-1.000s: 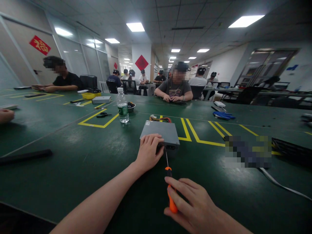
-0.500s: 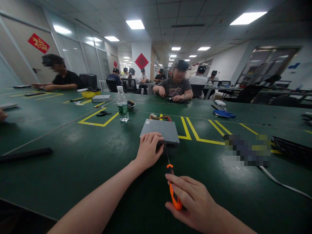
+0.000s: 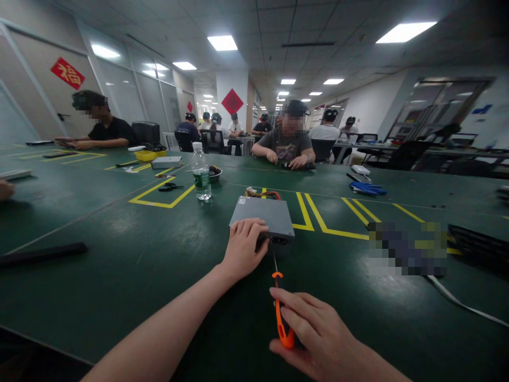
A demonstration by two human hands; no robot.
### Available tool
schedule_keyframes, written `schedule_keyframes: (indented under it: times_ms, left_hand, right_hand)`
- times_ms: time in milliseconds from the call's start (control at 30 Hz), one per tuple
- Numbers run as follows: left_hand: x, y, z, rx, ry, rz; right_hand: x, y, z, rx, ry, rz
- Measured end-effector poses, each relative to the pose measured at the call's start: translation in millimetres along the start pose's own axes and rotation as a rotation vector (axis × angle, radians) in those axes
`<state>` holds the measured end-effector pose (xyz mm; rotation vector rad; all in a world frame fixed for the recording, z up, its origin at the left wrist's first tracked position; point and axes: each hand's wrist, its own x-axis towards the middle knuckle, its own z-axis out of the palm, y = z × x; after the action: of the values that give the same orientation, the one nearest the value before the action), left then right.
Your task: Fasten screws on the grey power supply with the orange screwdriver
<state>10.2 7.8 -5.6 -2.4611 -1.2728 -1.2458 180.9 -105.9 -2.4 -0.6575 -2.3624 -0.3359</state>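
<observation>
A grey computer power supply [image 3: 265,212] lies flat on the green table, its bundle of coloured wires [image 3: 262,194] at the far side and a power socket on the side facing me. My left hand [image 3: 245,246] grips its near left edge, fingers over the top and thumb against the front. In my right hand [image 3: 308,326] is an orange and black screwdriver [image 3: 279,313], held along its handle by thumb and fingers. Its thin shaft points away from me to the power supply's front side, beside the socket. The exact spot under the tip is too small to make out.
A water bottle [image 3: 202,175] stands beyond the power supply to the left, near a small bowl [image 3: 216,175]. Black pliers [image 3: 170,187] lie further left. Blue gloves [image 3: 368,188] and a pixelated object [image 3: 409,249] are at right. A person [image 3: 284,143] sits opposite.
The screwdriver's handle has turned about its length, showing different orange and black parts, and my right fingers have shifted slightly on it. My left hand and the power supply stay in place.
</observation>
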Motion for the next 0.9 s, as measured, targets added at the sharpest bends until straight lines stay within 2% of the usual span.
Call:
schedule_keyframes:
  times_ms: [133, 333, 567, 767, 833, 900]
  left_hand:
    - [-0.2, 0.2, 0.1, -0.007, -0.004, -0.005]
    - [-0.5, -0.3, 1.2, -0.003, 0.007, 0.002]
    - [-0.1, -0.3, 0.8, 0.004, 0.003, 0.003]
    - [-0.5, 0.0, 0.8, 0.001, 0.002, 0.002]
    - [-0.5, -0.3, 1.1, 0.002, 0.003, 0.005]
    - [-0.3, -0.8, 1.4, 0.004, 0.002, 0.005]
  right_hand:
    - [3.0, -2.7, -3.9, -0.047, -0.172, 0.002]
    - [0.2, 1.3, -2.2, -0.044, -0.016, -0.034]
    - [7.2, -2.8, -4.6, -0.052, -0.161, -0.01]
    - [1.9, 2.2, -0.4, -0.036, 0.024, -0.025]
    - [0.7, 2.2, 0.2, -0.019, -0.017, -0.002]
    - [2.2, 0.7, -1.3, -0.023, -0.113, -0.002]
